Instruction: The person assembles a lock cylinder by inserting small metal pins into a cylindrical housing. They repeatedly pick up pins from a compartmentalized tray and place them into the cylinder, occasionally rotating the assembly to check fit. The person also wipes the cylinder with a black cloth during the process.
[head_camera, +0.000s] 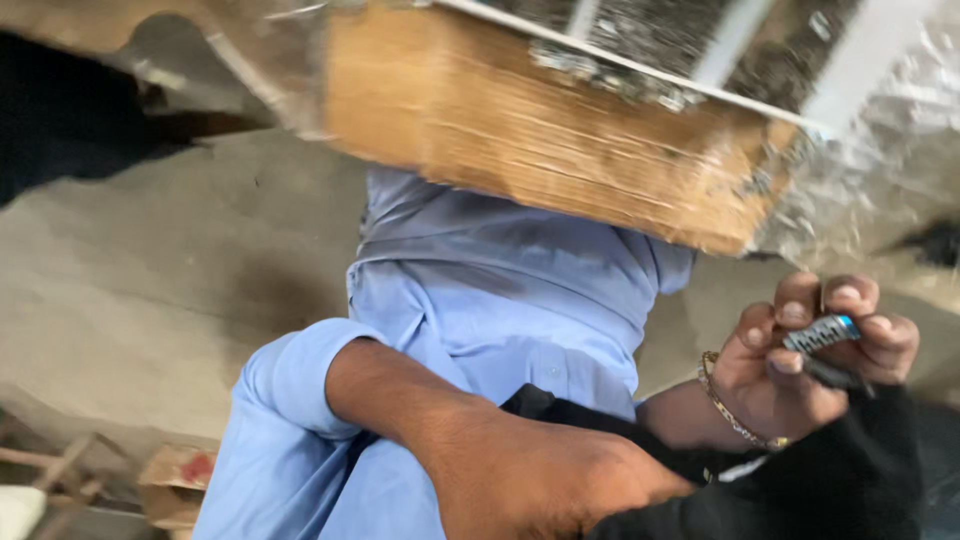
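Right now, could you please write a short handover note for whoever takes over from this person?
Left hand: low in the middle, pressed against the black cloth; its fingers are hidden, so the grip cannot be told.
Right hand: wearing a gold chain bracelet, fingers curled shut on the small silver-and-blue pen-like tool.
Things: the foil-faced insulation board with a tan fibre edge hangs overhead, above the light blue shirt.
Done: the tool is in hand.
Left: the tool is not yet touching the board. The picture is blurred, so check the tool's kind.
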